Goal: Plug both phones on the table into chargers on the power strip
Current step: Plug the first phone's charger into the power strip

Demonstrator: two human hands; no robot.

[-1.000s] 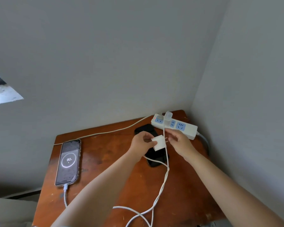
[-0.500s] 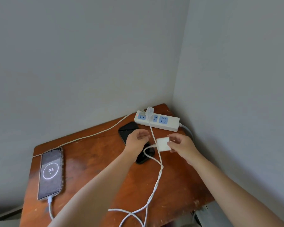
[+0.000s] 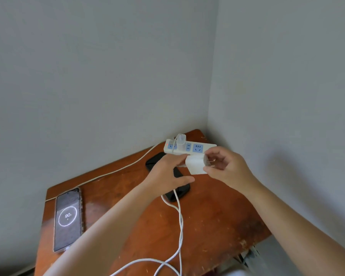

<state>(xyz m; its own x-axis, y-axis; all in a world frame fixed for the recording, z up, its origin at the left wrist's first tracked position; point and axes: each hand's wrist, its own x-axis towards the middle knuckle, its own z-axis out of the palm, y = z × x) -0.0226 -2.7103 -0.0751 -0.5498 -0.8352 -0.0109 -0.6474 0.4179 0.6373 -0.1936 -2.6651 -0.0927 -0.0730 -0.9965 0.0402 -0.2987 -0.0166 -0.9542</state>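
My right hand (image 3: 226, 168) grips a white charger block (image 3: 195, 164) by its pronged end, just in front of the white power strip (image 3: 205, 146) in the table's far corner. My left hand (image 3: 165, 172) pinches the white cable (image 3: 180, 220) where it enters the block's other end. Beneath my left hand lies a black phone (image 3: 177, 191) with a dark screen, partly hidden. A second phone (image 3: 68, 219) lies at the left, its screen lit and showing 90. Another small white charger (image 3: 181, 142) stands plugged into the strip.
The brown wooden table (image 3: 217, 220) sits in a corner between two grey walls. A thin cream cord (image 3: 116, 172) runs from the strip along the back edge to the left. White cable loops hang over the table's near edge.
My right hand has carried the charger block up and right toward the power strip. My left hand followed and took hold of the cable at the block. The camera turned slightly.
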